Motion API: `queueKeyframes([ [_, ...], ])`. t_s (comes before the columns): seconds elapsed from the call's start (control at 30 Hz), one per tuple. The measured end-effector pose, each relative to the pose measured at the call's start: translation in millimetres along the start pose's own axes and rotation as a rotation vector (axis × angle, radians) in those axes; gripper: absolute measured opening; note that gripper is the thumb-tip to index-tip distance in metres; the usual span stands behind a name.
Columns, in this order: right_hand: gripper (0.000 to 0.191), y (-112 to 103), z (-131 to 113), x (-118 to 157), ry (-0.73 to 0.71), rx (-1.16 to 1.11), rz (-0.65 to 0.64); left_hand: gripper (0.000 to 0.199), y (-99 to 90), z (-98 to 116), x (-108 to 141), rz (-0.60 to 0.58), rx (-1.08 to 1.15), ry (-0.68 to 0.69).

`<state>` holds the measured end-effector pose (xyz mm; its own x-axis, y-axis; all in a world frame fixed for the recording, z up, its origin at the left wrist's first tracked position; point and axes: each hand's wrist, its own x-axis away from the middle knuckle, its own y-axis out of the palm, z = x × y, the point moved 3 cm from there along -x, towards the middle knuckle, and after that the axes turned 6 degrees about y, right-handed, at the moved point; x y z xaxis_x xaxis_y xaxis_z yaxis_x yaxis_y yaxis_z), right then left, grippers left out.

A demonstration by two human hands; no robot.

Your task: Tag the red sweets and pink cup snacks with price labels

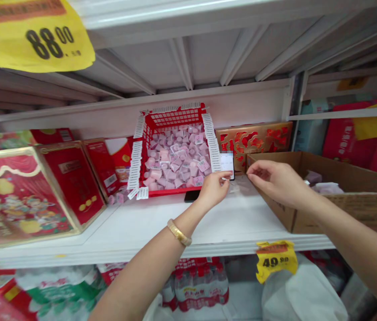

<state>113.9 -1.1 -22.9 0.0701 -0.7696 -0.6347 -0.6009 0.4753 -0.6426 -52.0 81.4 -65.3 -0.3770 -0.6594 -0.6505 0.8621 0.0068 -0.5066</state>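
Observation:
A red plastic basket [146,129], its rims lined with strips of white barcode labels [212,142], holds many small pink-purple cups [178,156], several with barcode stickers. My left hand [213,189], with a gold bracelet on the wrist, is at the basket's front right corner. Its fingers are curled in at the lower edge of a dark-edged, phone-like thing with a white face [227,164]; what they pinch is hidden. My right hand [277,180] is over the near left side of an open cardboard box [275,209], thumb and fingertips together. Anything between them is too small to make out.
Red and gold gift boxes [58,191] stand left on the white shelf [161,227]; another gold box [255,138] stands behind. An upper shelf [202,26] hangs low overhead. Bottled drinks [198,287] and a white sack [302,292] sit below. Yellow price tags [277,261] hang from shelf edges.

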Motion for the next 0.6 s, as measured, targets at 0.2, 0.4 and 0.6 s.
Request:
queueKeyframes([
  [0.2,0.011,92,-50,-37,-0.117,-0.032,-0.174,0.033,-86.0,-59,35,0.176,-0.213,-0.08],
  [0.4,0.015,179,-72,-79,-0.131,0.137,-0.35,0.031,-130.3,-97,76,0.265,-0.307,-0.189],
  [0.6,0.018,222,-71,-104,-0.088,0.276,-0.386,0.033,-136.6,-114,95,0.294,-0.211,-0.198],
])
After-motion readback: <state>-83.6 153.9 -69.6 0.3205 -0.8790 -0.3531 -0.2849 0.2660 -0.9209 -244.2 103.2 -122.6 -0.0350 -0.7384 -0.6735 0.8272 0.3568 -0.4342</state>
